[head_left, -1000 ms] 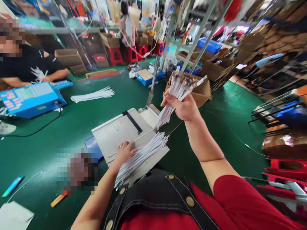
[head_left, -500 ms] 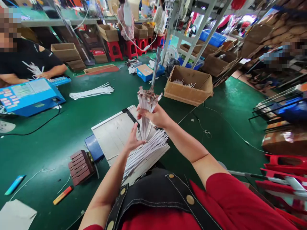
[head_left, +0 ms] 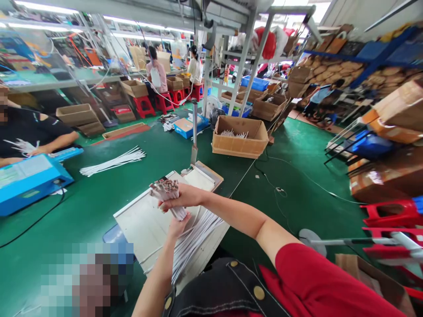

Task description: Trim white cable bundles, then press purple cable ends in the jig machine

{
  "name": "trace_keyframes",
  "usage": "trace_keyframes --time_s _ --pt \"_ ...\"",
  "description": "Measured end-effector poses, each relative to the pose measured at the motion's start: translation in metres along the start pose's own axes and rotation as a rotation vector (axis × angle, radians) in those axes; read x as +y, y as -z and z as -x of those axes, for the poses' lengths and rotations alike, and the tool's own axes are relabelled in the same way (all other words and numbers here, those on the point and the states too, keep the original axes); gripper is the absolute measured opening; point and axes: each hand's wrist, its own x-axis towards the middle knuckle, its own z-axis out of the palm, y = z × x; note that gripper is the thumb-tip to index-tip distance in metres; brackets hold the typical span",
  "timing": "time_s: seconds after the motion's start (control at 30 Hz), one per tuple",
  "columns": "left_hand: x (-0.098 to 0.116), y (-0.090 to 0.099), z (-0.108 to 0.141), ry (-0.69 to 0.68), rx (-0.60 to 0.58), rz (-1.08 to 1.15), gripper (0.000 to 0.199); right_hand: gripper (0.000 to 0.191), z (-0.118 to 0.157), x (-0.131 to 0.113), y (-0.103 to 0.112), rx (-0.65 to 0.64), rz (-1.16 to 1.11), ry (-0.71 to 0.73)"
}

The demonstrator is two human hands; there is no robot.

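My right hand is wrapped round a bundle of white strips with brownish tips at the upper end. Beneath it, my left hand is at the bundle's lower end, its fingers largely hidden behind the strips. Both hands are over a white board on the green table. Long white strips lie across the board's right side, beside my left forearm. An upright metal arm stands at the board's far end.
An open cardboard box with strips stands beyond the board. Another pile of strips lies left, near a blue machine and a person in black. A thin cable crosses the table at right. A blurred patch covers the lower left.
The view has tilted up. The bundle has tipped, its brown ends now pointing up and left, lower over the board. My left hand has moved from open beside the strips to their lower end.
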Motion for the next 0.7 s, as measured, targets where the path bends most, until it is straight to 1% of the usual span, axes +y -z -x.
trace_keyframes --time_s 0.07,0.13,0.2,0.3,0.37,0.43,0.5,0.57,0.63,0.7 --pt "-0.005 -0.002 0.001 0.022 0.017 0.007 0.056 0.026 -0.001 0.003 0.0 0.041 0.039 0.016" --pt "-0.007 -0.003 0.001 0.037 0.027 0.017 0.055 0.025 -0.001 0.002 -0.002 0.064 0.076 0.053" --pt "-0.005 -0.002 0.001 0.047 0.029 0.026 0.053 0.028 0.0 -0.001 -0.005 0.054 0.067 0.06" --pt "0.001 0.001 0.003 0.057 0.015 0.04 0.05 0.034 0.002 -0.004 -0.006 0.036 0.019 0.03" --pt "0.007 0.005 0.004 0.06 -0.003 0.052 0.051 0.028 0.002 -0.005 -0.004 0.064 0.063 0.019" --pt "0.013 0.01 0.005 0.053 -0.019 0.069 0.056 0.017 0.004 -0.007 -0.001 0.1 0.201 0.026" --pt "0.023 0.019 0.005 0.036 -0.017 0.088 0.065 0.009 0.005 -0.009 0.0 0.102 0.347 0.039" --pt "0.038 0.031 0.004 -0.003 -0.031 0.134 0.073 0.011 0.006 -0.011 0.0 0.087 0.458 0.061" --pt "0.06 0.043 0.003 -0.082 -0.096 0.24 0.078 0.013 0.006 -0.015 -0.002 0.094 0.553 0.094" --pt "0.086 0.053 0.002 -0.193 -0.157 0.368 0.078 0.012 0.006 -0.02 -0.005 0.117 0.65 0.13"
